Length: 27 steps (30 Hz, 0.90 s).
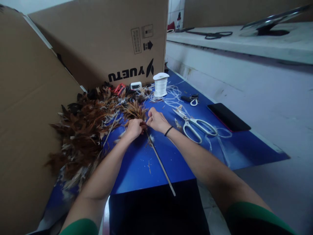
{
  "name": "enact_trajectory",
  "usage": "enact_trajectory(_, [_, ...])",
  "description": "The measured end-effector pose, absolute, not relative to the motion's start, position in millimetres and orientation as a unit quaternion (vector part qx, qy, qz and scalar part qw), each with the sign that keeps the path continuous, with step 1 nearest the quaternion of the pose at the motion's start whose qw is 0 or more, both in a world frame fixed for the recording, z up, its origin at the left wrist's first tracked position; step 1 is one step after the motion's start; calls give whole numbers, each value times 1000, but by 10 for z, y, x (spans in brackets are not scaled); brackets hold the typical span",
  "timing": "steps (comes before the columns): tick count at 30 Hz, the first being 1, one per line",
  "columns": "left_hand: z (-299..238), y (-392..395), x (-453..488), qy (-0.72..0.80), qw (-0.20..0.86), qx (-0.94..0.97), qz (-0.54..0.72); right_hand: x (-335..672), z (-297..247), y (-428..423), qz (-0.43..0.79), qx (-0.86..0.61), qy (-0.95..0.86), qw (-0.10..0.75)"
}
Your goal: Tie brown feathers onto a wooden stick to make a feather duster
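My left hand (135, 128) is closed around a thin stick (160, 160), at the point where a bunch of brown feathers (134, 110) fans out from its far end. The stick's bare end slants back toward me and juts past the table's near edge. Close beside it, my right hand (157, 120) has its fingers curled in a pinch; whatever they grip is too small to make out. To the right of that hand lie white-handled scissors (193, 125), blades pointing away to the left. A spool of white ribbon (160, 85) stands upright beyond both hands.
A large heap of loose brown feathers (85, 130) covers the table's left side, against cardboard boxes (97, 39). Loose white ribbon (173, 94), small black snips (190, 99) and a dark phone (228, 117) lie rightward. Black scissors (215, 34) rest on the ledge (264, 42).
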<state>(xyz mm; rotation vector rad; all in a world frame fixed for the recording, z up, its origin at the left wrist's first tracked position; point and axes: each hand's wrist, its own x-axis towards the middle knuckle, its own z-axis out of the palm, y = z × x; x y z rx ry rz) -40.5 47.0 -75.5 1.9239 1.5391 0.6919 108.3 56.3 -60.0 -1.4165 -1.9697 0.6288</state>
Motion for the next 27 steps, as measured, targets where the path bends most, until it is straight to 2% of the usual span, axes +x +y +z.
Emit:
enact_trajectory(10, [-780,457,-465,573,217,740,278,970,-693,536,138,-483,-777,380])
enact_trajectory(13, [-838,473,-495,571,267,707,321,971,-716,548,152,-445,-789,394])
enact_trajectory(16, [-882,487,-510,559,342,656,374,1024,-745,619,238,-421,-776,406])
enact_trajectory(20, [-902,484,-502,520,426,614,414,1105,-786,733,278,-430,-775,371])
enact_trajectory(27, [-910,462,-502,500,434,617,425,1147,-730,734,242,-394,-839,286])
